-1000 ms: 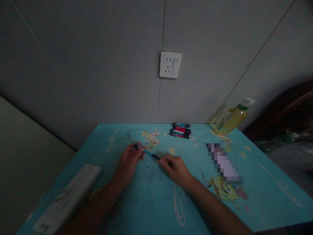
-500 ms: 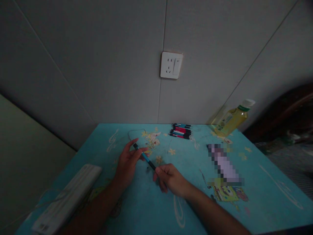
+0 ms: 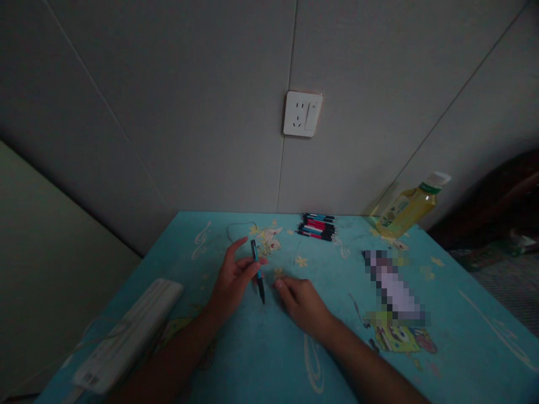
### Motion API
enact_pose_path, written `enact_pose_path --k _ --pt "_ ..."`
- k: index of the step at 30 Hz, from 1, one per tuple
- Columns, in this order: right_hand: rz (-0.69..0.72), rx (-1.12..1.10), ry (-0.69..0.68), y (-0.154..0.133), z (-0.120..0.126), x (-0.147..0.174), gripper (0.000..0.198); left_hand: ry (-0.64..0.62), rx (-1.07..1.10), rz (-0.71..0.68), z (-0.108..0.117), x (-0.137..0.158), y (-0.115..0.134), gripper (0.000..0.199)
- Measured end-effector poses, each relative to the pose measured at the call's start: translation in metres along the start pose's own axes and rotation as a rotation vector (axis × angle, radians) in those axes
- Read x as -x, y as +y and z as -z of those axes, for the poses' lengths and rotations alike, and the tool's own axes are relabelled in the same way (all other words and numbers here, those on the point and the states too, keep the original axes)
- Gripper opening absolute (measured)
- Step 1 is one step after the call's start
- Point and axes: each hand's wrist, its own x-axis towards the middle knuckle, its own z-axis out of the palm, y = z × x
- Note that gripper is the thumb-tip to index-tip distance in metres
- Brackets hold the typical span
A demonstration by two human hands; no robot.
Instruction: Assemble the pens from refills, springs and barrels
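A blue-and-black pen point(image 3: 258, 274) is pinched between the thumb and fingers of my left hand point(image 3: 236, 276). It slants steeply, its dark tip pointing down toward me over the table. The index finger of that hand is raised and free of the barrel. Just right of the pen, and apart from it, is my right hand point(image 3: 304, 303). Its thumb and fingers are pressed together near the tabletop; whether something small is between them is hidden.
Several pens point(image 3: 316, 226) lie in a row near the wall. A yellow drink bottle point(image 3: 406, 210) stands at the back right, a blurred-out phone-like object point(image 3: 393, 286) before it. A white power strip point(image 3: 130, 336) lies at left on the blue patterned tablecloth point(image 3: 261, 359).
My right hand has let go of the pen's dark end and moved slightly right. In my left hand the pen has swung from a slant to nearly upright in view. The view shifted slightly.
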Motion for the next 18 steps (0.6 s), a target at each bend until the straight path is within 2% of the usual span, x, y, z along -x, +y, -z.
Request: enact_pose_path --k 3,6,10,14,18 --pt "0.066 0.166 0.053 0.0042 0.0066 -0.0035 0.037 -0.026 -0.008 0.017 -0.0002 -0.0001 -0.0035 0.06" --pt "0.074 0.207 0.034 0.0065 0.0078 -0.0046 0.036 -0.051 -0.014 0.011 -0.0004 -0.0003 -0.0048 0.065" --pt "0.116 0.213 -0.005 0.0024 0.0055 -0.0023 0.032 -0.063 -0.008 -0.003 -0.0007 -0.001 -0.0045 0.062" --pt "0.184 0.166 -0.046 -0.0022 0.0023 -0.0002 0.02 -0.062 0.039 -0.007 -0.0018 -0.0006 -0.0051 0.059" --pt "0.182 0.17 -0.016 -0.0025 0.0013 -0.0005 0.017 -0.055 0.079 0.001 -0.0021 -0.0004 -0.0069 0.06"
